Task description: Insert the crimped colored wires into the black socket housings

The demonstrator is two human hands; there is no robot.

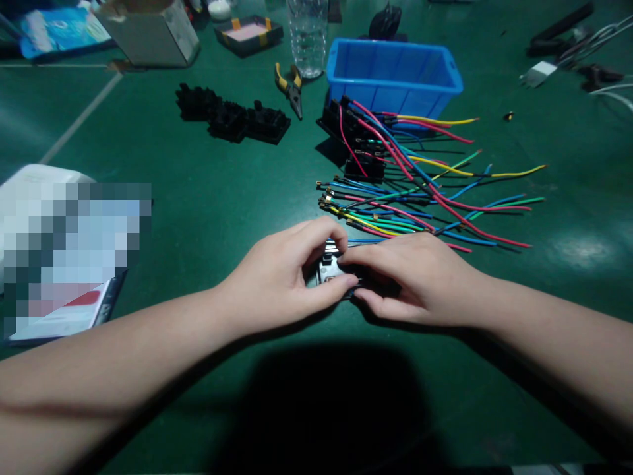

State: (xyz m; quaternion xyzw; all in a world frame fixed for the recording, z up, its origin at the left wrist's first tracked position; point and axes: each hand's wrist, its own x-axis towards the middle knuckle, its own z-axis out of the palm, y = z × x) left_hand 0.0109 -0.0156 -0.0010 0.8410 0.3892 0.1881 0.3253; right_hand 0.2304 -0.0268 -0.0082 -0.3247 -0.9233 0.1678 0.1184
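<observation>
Both hands meet over a small black connector block [330, 269] on the green table [208, 198]. My left hand [287, 277] is closed round its left side, thumb below and fingers curled over the top. My right hand [415, 280] pinches it from the right; most of the block is hidden under the fingers. Just beyond the hands lies a fan of loose coloured wires [395, 214] with metal terminals at their left ends. Further back, black connector blocks with wires fitted [359, 142] sit in front of a blue plastic bin [395, 76].
A row of bare black connector blocks [232, 119] lies at the back left, with yellow-handled pliers [291, 89] and a clear bottle [307, 33] beside them. Papers [54, 264] lie at the left edge. A cardboard box [148, 30] and cables [573, 53] stand at the back.
</observation>
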